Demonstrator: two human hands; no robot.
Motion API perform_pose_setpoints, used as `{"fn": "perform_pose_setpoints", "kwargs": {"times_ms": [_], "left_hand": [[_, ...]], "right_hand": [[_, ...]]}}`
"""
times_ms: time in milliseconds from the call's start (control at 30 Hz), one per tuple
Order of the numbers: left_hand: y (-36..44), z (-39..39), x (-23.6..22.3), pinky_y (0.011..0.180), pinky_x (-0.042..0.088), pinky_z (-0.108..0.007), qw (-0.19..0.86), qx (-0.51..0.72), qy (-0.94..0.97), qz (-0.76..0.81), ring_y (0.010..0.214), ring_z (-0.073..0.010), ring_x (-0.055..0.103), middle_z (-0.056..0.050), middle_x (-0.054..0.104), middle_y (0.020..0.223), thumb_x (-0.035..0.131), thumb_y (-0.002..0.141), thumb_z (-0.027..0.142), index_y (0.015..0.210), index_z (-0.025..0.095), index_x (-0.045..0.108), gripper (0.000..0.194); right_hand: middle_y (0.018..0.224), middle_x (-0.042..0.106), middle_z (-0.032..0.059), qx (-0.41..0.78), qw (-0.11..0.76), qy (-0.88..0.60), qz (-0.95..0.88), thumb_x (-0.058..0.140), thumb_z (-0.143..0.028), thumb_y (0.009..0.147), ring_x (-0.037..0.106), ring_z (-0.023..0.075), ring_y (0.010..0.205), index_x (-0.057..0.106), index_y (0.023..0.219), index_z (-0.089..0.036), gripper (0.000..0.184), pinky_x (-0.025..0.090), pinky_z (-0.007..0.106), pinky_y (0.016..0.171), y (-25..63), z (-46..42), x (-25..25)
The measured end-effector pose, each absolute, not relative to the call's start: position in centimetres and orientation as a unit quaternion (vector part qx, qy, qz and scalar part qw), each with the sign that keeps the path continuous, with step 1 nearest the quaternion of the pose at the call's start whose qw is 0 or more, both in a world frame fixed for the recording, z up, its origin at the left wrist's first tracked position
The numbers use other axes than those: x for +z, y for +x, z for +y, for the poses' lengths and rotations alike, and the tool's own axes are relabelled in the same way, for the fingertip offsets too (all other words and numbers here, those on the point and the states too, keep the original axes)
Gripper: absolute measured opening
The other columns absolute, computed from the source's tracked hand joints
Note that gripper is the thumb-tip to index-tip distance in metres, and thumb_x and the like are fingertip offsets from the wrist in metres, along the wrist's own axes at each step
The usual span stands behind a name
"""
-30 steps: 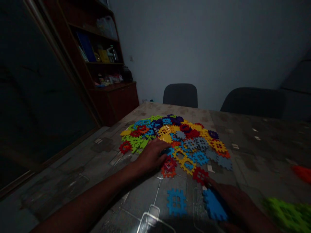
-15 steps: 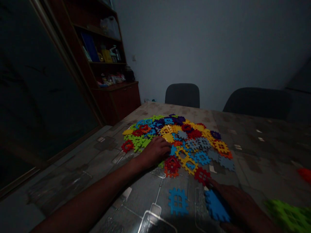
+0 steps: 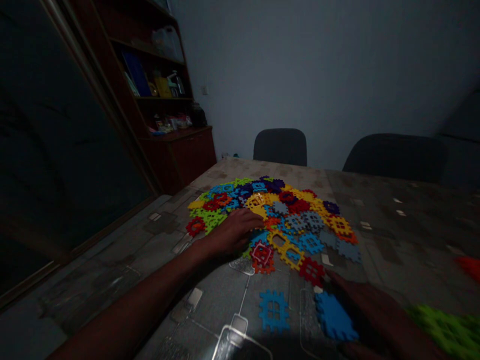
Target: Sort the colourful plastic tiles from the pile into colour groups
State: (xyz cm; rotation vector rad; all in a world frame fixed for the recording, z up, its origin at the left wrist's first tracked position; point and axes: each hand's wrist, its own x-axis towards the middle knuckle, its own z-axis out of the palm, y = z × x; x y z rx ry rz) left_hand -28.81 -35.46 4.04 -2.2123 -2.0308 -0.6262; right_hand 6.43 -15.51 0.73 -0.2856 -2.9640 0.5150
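Note:
Blue, toothed interlocking plastic building pieces and others in many colours lie in a pile (image 3: pixel 300 205) on the table. At its near left side, my left hand (image 3: pixel 236 231) is closed, fingers curled down on a blue building piece (image 3: pixel 258 241) at the pile's edge; its fingertips are partly hidden. A red piece (image 3: pixel 261 254) with a window opening lies tilted against that blue one. Lower right, my right hand (image 3: pixel 375 310) grips a solid blue building piece (image 3: pixel 334 316) between thumb and fingers. Left of it, a blue window piece (image 3: pixel 274 311) lies flat alone.
Bright green pieces (image 3: pixel 446 327) are beyond my right hand, and a blurred red-orange piece (image 3: pixel 468 267) lies at the right edge. Two dark chairs (image 3: pixel 280 146) stand behind the table (image 3: pixel 386 240). A wooden cabinet (image 3: pixel 193 157) is at the back left.
My left hand has drawn slightly left and nearer, and the blue piece under its fingers has shifted with it. The red piece beside it has tilted. My right hand keeps its blue piece.

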Motion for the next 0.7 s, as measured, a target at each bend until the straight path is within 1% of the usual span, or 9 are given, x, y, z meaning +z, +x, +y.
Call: {"fn": "perform_pose_setpoints", "kwargs": {"times_ms": [67, 167, 233, 267, 367, 500, 567, 633, 700], "left_hand": [[-28.5, -35.6, 4.4, 0.106, 0.04, -0.044, 0.021, -0.185, -0.738, -0.648, 0.124, -0.0262, 0.055, -0.008, 0.063, 0.136, 0.063, 0.088, 0.01, 0.126, 0.023, 0.062, 0.041], [-28.4, -35.4, 4.4, 0.104, 0.039, -0.045, 0.012, -0.181, -0.738, -0.65, 0.118, -0.0276, 0.057, -0.009, 0.068, 0.127, 0.063, 0.092, 0.013, 0.113, 0.021, 0.068, 0.023], [-28.5, -35.1, 4.0, 0.101, 0.038, -0.045, 0.009, -0.193, -0.73, -0.655, 0.112, -0.0273, 0.059, -0.009, 0.071, 0.119, 0.062, 0.095, 0.016, 0.103, 0.019, 0.07, 0.012], [-28.7, -34.9, 3.8, 0.101, 0.038, -0.044, 0.006, -0.203, -0.726, -0.657, 0.109, -0.0267, 0.059, -0.01, 0.072, 0.117, 0.061, 0.097, 0.018, 0.099, 0.019, 0.07, 0.01], [-29.4, -34.6, 3.6, 0.099, 0.038, -0.043, -0.01, -0.242, -0.711, -0.66, 0.104, -0.0253, 0.061, -0.01, 0.073, 0.112, 0.062, 0.098, 0.026, 0.093, 0.019, 0.071, 0.012], [-29.9, -35.0, 4.7, 0.094, 0.044, -0.04, -0.045, -0.325, -0.658, -0.678, 0.094, -0.0245, 0.063, -0.01, 0.072, 0.096, 0.066, 0.094, 0.035, 0.09, 0.018, 0.071, 0.019], [-29.3, -35.3, 5.4, 0.091, 0.047, -0.04, -0.065, -0.383, -0.608, -0.693, 0.094, -0.0247, 0.063, -0.01, 0.071, 0.094, 0.065, 0.094, 0.039, 0.09, 0.017, 0.071, 0.023], [-27.8, -35.3, 5.6, 0.085, 0.05, -0.037, -0.103, -0.44, -0.552, -0.701, 0.091, -0.0238, 0.065, -0.01, 0.07, 0.094, 0.063, 0.094, 0.042, 0.092, 0.016, 0.069, 0.027], [-25.3, -35.2, 5.3, 0.074, 0.053, -0.033, -0.171, -0.483, -0.505, -0.695, 0.082, -0.0209, 0.067, -0.008, 0.07, 0.091, 0.062, 0.094, 0.044, 0.095, 0.016, 0.067, 0.029]], "right_hand": [[0.149, 0.055, 0.0035, 0.168, 0.072, -0.085, -0.98, 0.074, -0.028, 0.08, 0.059, 0.0318, 0.128, 0.029, 0.157, -0.045, 0.09, 0.053, 0.047, 0.101, 6.3, -15.6, 0.5], [0.146, 0.058, 0.005, 0.157, 0.085, -0.079, -0.981, 0.074, -0.025, 0.076, 0.062, 0.0323, 0.123, 0.03, 0.157, -0.042, 0.094, 0.054, 0.046, 0.099, 6.2, -16.0, 0.5], [0.143, 0.061, 0.0064, 0.146, 0.088, -0.074, -0.983, 0.073, -0.024, 0.076, 0.064, 0.0318, 0.12, 0.033, 0.157, -0.039, 0.091, 0.055, 0.044, 0.097, 6.1, -16.2, 0.7], [0.141, 0.062, 0.0066, 0.142, 0.09, -0.068, -0.983, 0.072, -0.024, 0.078, 0.065, 0.0311, 0.118, 0.034, 0.156, -0.039, 0.089, 0.056, 0.043, 0.096, 6.0, -16.3, 0.8], [0.137, 0.065, 0.006, 0.143, 0.096, -0.05, -0.984, 0.07, -0.02, 0.08, 0.066, 0.0291, 0.116, 0.032, 0.157, -0.039, 0.088, 0.057, 0.041, 0.094, 5.9, -16.5, 1.1], [0.143, 0.061, 0.0042, 0.165, 0.08, -0.064, -0.981, 0.072, -0.02, 0.08, 0.063, 0.0299, 0.123, 0.032, 0.156, -0.041, 0.089, 0.054, 0.042, 0.099, 6.0, -16.5, 1.0], [0.144, 0.06, 0.0042, 0.18, 0.061, -0.084, -0.978, 0.073, -0.022, 0.08, 0.061, 0.0313, 0.124, 0.032, 0.156, -0.041, 0.089, 0.053, 0.044, 0.101, 6.3, -16.5, 1.0], [0.147, 0.057, 0.0042, 0.193, 0.042, -0.108, -0.974, 0.074, -0.024, 0.08, 0.059, 0.0326, 0.127, 0.031, 0.156, -0.042, 0.089, 0.052, 0.046, 0.103, 6.6, -16.4, 1.2], [0.152, 0.052, 0.0039, 0.202, 0.041, -0.13, -0.97, 0.073, -0.028, 0.082, 0.056, 0.0333, 0.131, 0.03, 0.157, -0.044, 0.088, 0.05, 0.049, 0.105, 6.8, -16.2, 1.6]]}}
